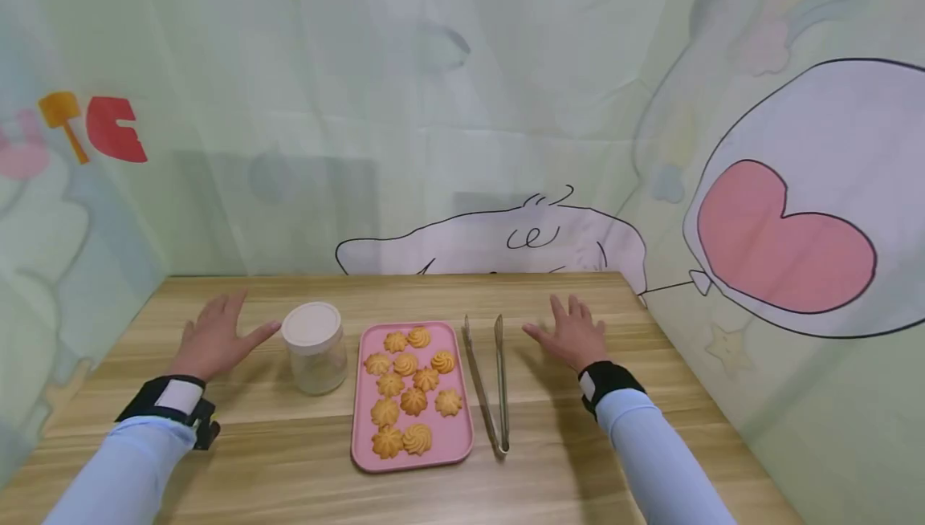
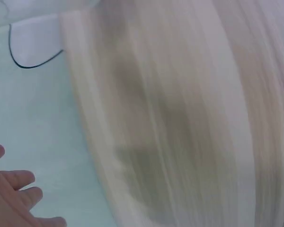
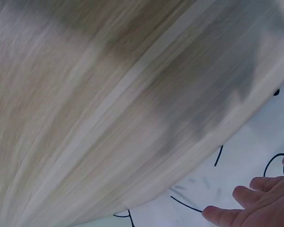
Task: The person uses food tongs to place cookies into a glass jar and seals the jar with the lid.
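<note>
My left hand (image 1: pixel 217 339) hovers over the left of the table with its fingers spread, holding nothing. Its thumb tip comes close to a clear jar (image 1: pixel 318 360) with a white lid (image 1: pixel 311 324), which stands upright. On the other side, my right hand (image 1: pixel 574 334) is also spread and holds nothing. Nearest to it lie metal tongs (image 1: pixel 503 396), their arms apart and the joined end towards me. Between jar and tongs sits a pink tray (image 1: pixel 459 445) bearing several golden swirled cookies (image 1: pixel 414 401). Both wrist views show spread fingers above bare wood.
The wooden table (image 1: pixel 289 469) ends at a back edge against a printed curtain (image 1: pixel 289 124), which also runs along the left and right sides. Dark bands with small devices circle both wrists.
</note>
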Demonstrator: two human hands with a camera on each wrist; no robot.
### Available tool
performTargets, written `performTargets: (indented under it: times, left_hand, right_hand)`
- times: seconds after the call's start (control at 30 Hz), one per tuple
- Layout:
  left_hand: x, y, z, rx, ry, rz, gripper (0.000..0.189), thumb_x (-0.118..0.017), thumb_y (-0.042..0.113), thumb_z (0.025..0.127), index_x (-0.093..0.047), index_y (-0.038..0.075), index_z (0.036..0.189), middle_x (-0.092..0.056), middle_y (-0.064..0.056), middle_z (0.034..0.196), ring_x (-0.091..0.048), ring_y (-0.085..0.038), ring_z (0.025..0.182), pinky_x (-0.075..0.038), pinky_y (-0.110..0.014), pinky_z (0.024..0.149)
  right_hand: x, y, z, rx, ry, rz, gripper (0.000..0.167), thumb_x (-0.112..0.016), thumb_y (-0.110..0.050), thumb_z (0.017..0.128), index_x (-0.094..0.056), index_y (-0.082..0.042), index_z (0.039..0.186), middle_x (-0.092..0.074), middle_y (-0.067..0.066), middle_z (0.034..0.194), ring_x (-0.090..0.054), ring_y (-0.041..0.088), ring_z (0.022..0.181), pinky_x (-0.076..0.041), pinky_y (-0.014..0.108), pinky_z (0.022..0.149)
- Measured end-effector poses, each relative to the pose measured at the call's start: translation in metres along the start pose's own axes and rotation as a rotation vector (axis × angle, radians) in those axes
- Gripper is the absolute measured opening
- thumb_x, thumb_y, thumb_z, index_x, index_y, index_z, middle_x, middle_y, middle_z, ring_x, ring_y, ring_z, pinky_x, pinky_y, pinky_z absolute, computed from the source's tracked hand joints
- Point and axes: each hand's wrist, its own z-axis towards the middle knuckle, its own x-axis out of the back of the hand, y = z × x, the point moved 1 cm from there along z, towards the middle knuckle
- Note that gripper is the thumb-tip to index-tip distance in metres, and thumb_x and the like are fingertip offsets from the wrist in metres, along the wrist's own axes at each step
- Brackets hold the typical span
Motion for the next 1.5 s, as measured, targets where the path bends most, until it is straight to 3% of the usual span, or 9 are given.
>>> performTargets:
  times: [0.2, 0.4, 0.6, 0.87, 1.1, 1.27, 1.5]
  left_hand:
    - [0.004, 0.009, -0.001, -0.016, -0.026, -0.083, 0.102, -0.056, 0.059, 0.106, -0.019, -0.021, 0.157, -0.022, -0.051, 0.156, -0.022, -0.067, 0.144, -0.022, -0.077, 0.116]
    - [0.007, 0.014, -0.01, 0.008, -0.078, -0.136, 0.089, -0.045, 0.057, 0.11, -0.03, -0.019, 0.155, -0.03, -0.047, 0.156, -0.03, -0.066, 0.142, -0.03, -0.076, 0.113]
    - [0.004, 0.021, -0.019, 0.042, -0.132, -0.251, 0.085, -0.027, 0.056, 0.114, -0.033, -0.018, 0.155, -0.03, -0.044, 0.158, -0.027, -0.064, 0.146, -0.028, -0.074, 0.116]
    - [0.0, 0.032, -0.026, 0.073, -0.144, -0.332, 0.088, -0.016, 0.059, 0.113, -0.027, -0.016, 0.159, -0.023, -0.041, 0.162, -0.02, -0.061, 0.15, -0.022, -0.072, 0.12]
    - [-0.009, 0.037, -0.032, 0.041, -0.145, -0.336, 0.084, -0.023, 0.058, 0.114, -0.025, -0.012, 0.161, -0.023, -0.04, 0.164, -0.021, -0.062, 0.15, -0.022, -0.076, 0.117]
    - [-0.017, 0.041, -0.032, 0.05, -0.169, -0.31, 0.087, -0.031, 0.06, 0.112, -0.019, -0.009, 0.163, -0.029, -0.041, 0.161, -0.031, -0.062, 0.146, -0.033, -0.076, 0.112]
    - [-0.031, 0.049, -0.031, 0.051, -0.17, -0.381, 0.096, -0.056, 0.057, 0.107, -0.013, -0.006, 0.165, -0.034, -0.043, 0.158, -0.036, -0.061, 0.144, -0.039, -0.075, 0.109]
  right_hand:
    - [-0.004, -0.01, 0.003, 0.059, 0.017, 0.062, 0.087, -0.055, -0.06, 0.105, -0.035, 0.003, 0.162, -0.031, 0.039, 0.162, -0.035, 0.059, 0.146, -0.031, 0.075, 0.115]
    - [-0.003, -0.024, -0.002, 0.103, -0.008, 0.111, 0.078, -0.056, -0.055, 0.106, -0.046, 0.005, 0.156, -0.05, 0.035, 0.152, -0.049, 0.053, 0.14, -0.042, 0.066, 0.112]
    - [0.003, -0.04, -0.011, 0.085, -0.059, 0.121, 0.065, -0.055, -0.048, 0.108, -0.061, 0.007, 0.142, -0.065, 0.029, 0.137, -0.06, 0.047, 0.129, -0.047, 0.06, 0.11]
    - [0.009, -0.053, -0.024, 0.047, -0.116, 0.177, 0.061, -0.06, -0.044, 0.107, -0.064, 0.008, 0.138, -0.066, 0.029, 0.135, -0.06, 0.047, 0.129, -0.047, 0.06, 0.109]
    - [0.011, -0.064, -0.04, 0.058, -0.122, 0.231, 0.058, -0.063, -0.039, 0.106, -0.064, 0.009, 0.137, -0.067, 0.029, 0.133, -0.062, 0.047, 0.126, -0.05, 0.06, 0.106]
    - [0.009, -0.07, -0.049, 0.039, -0.093, 0.256, 0.056, -0.065, -0.039, 0.105, -0.065, 0.008, 0.136, -0.069, 0.029, 0.13, -0.065, 0.046, 0.123, -0.052, 0.059, 0.103]
    - [0.004, -0.082, -0.058, 0.011, -0.086, 0.314, 0.055, -0.067, -0.039, 0.104, -0.066, 0.005, 0.137, -0.069, 0.027, 0.131, -0.065, 0.045, 0.122, -0.053, 0.06, 0.101]
